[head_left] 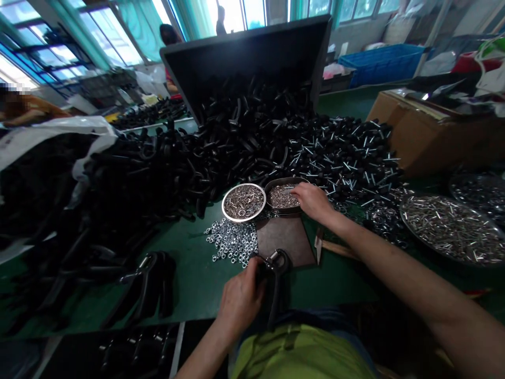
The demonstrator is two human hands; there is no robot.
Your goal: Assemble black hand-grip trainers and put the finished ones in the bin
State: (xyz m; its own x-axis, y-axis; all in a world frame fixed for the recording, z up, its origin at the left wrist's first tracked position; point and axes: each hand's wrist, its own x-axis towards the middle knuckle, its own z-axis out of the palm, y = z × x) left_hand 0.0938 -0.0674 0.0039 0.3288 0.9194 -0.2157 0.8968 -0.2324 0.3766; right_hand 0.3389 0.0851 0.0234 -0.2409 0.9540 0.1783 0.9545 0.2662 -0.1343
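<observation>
Black handle (278, 275) juts from the left grip (241, 295).

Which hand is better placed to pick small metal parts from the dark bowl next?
Right, probably: the right hand is at the dark bowl, while the left hand is farther away, holding a sprung black handle.

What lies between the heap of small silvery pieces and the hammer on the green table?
In the head view, a flat brown slab lies between the heap of small silvery pieces and the hammer.
</observation>
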